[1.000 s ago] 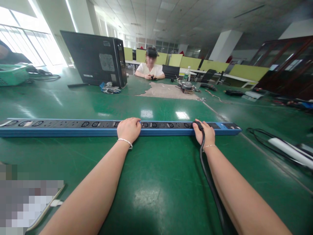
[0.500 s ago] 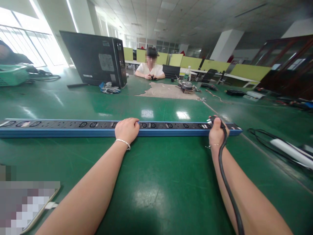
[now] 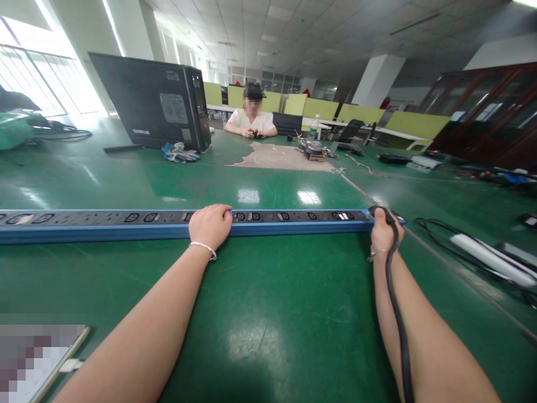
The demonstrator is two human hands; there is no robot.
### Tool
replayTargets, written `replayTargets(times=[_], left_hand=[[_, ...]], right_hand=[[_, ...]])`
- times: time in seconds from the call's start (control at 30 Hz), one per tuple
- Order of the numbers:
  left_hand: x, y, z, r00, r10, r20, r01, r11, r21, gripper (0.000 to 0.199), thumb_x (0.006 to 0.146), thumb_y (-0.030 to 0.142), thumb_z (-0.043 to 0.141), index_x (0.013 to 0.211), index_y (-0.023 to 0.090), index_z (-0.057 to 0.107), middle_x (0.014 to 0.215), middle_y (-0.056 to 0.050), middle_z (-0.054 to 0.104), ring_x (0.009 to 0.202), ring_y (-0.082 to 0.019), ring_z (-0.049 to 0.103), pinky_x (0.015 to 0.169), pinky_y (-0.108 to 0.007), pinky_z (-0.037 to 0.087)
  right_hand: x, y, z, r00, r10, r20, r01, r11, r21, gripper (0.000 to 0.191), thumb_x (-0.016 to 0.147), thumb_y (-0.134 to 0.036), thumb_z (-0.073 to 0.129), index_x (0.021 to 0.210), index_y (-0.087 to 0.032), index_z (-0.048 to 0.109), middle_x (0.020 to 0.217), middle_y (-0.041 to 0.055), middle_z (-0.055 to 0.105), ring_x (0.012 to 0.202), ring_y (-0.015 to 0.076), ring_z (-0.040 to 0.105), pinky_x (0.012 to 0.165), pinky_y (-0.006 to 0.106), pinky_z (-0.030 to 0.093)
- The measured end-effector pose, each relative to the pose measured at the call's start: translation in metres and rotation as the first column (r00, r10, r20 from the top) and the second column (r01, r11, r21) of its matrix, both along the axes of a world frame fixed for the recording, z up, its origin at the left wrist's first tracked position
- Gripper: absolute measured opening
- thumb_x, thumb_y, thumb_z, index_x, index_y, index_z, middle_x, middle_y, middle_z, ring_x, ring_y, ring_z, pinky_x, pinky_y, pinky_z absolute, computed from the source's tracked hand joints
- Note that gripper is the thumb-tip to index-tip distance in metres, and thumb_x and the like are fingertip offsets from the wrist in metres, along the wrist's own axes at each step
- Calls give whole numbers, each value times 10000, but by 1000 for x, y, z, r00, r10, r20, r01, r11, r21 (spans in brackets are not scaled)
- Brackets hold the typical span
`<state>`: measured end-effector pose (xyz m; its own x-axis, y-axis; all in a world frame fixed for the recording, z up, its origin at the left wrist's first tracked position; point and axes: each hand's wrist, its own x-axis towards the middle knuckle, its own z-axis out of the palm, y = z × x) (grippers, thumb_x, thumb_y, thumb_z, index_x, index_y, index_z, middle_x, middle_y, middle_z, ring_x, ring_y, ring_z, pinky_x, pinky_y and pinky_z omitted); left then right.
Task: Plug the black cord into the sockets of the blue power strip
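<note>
A long blue power strip (image 3: 293,228) with a black face of several sockets lies across the green table in front of me. My left hand (image 3: 210,225) is wrapped over it near the middle of the view, covering some sockets. At the strip's right end, my right hand (image 3: 384,232) is closed around a black power plug (image 3: 380,212), thumb on top. The plug's prongs are hidden. From it a thick black cord (image 3: 398,319) runs down along my right forearm and out of the bottom edge.
A black computer tower (image 3: 146,103) stands at the back left, with work gloves (image 3: 180,152) beside it. A person (image 3: 250,120) sits across the table. To the right lie black cables (image 3: 436,229) and a white bar (image 3: 490,257). A partly blurred tablet-like object (image 3: 62,366) is at lower left.
My right hand has moved right along the strip with the plug, to near its end. The prongs, visible before, are now out of sight. My left hand stays on the strip; the view has shifted slightly.
</note>
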<state>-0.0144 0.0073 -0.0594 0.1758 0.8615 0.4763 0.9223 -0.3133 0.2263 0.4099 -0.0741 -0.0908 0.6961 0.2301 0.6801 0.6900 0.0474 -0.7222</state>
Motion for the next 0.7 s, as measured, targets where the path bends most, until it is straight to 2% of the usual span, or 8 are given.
replayTargets(times=[0.17, 0.4, 0.7], left_hand=[[0, -1, 1, 1000, 5, -2, -5, 1000, -16, 344, 837, 285, 363, 981, 264, 675, 1037, 2, 694, 965, -194, 616, 851, -326, 432], [1, -2, 2, 1000, -1, -12, 1, 1000, -22, 348, 837, 276, 360, 982, 259, 676, 1035, 0, 695, 969, -189, 616, 860, -320, 425], [1, -2, 3, 1000, -1, 0, 1, 1000, -18, 345, 832, 276, 367, 977, 255, 679, 1033, -1, 696, 964, -197, 618, 856, -329, 427]], right_hand=[[7, 3, -3, 998, 0, 69, 11, 987, -159, 480, 802, -540, 471, 979, -141, 672, 996, 93, 681, 999, 236, 596, 950, 402, 408], [14, 7, 2, 995, -16, 99, 51, 929, -366, 441, 800, -518, 449, 942, -175, 687, 967, 88, 685, 1014, 263, 575, 952, 438, 390], [17, 2, 1, 987, 15, 158, 71, 849, -524, 406, 799, -442, 457, 1030, -193, 680, 1100, 96, 645, 1160, 274, 493, 1005, 425, 339]])
